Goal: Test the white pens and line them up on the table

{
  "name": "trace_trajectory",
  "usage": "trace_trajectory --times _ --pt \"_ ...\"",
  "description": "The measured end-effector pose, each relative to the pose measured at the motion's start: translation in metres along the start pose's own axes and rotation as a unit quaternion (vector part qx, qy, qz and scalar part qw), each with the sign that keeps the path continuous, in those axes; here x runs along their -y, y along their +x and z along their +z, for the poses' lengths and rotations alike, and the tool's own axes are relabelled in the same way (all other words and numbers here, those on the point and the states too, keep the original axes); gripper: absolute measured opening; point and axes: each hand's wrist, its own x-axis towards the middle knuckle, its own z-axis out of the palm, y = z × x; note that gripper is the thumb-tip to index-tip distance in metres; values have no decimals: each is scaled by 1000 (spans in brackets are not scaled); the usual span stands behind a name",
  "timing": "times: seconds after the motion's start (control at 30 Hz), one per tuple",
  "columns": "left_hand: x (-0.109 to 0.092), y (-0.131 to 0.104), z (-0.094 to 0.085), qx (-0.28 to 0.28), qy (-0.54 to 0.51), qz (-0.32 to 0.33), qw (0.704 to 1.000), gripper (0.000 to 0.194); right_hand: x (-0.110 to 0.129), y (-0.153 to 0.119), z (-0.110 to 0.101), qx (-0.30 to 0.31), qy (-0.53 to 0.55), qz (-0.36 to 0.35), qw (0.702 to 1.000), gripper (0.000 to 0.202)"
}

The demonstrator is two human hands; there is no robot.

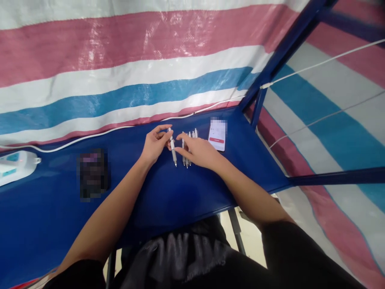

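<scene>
A white and grey ballpoint pen is pinched near its upper end by the thumb and fingers of my left hand, tip pointing down towards me. My right hand is just to the right of that pen, thumb and index finger spread apart. The thumb's end is close to the pen's barrel; whether it touches I cannot tell. Several similar pens lie side by side on the blue table, partly covered by my right hand. Its other fingers are hidden.
A phone with a lit screen lies right of the pens. A dark, blurred-out item and a white device are on the left. A white cable runs along the back edge, beside a striped sheet. Blue frame bars stand at right.
</scene>
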Motion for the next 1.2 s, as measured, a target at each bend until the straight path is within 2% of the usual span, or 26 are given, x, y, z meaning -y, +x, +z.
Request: trace_trajectory --times 0.13,0.27,0.43,0.6,0.7,0.8,0.87,0.93,1.0,1.07,1.13,1.2 --pt "-4 -2 2 -7 6 18 1000 41 2 -1 0 -29 29 1 999 38" --pt "-5 -3 4 -14 20 23 999 46 0 -1 -4 -55 2 4 998 30" --pt "-5 -2 4 -32 41 41 998 39 -3 0 -6 -35 -7 1 999 23" --pt "-4 -5 1 -11 107 60 992 38 -2 0 -3 -15 -19 -19 1000 25" --pt "1 -5 1 -7 213 84 973 40 0 1 3 -11 -50 -51 997 26" --pt "2 -2 2 -4 338 122 933 43 0 2 12 -10 -111 -127 986 26" --pt "-4 -3 0 5 395 142 908 44 1 3 18 -6 -154 -166 974 26" --pt "-17 -12 -12 -1 447 164 879 43 1 3 24 -1 -178 -176 968 30" --pt "-33 -32 -37 -58 522 203 827 41 1 2 26 1 -185 -179 966 32" --pt "-47 -65 -75 -115 586 222 771 43 1 1 26 -1 -185 -187 965 33" --pt "-51 -108 -118 -186 622 228 725 51 2 0 24 -6 -182 -190 965 33" --pt "-44 -152 -155 -212 633 212 713 59 2 -1 23 -9 -185 -185 965 33"
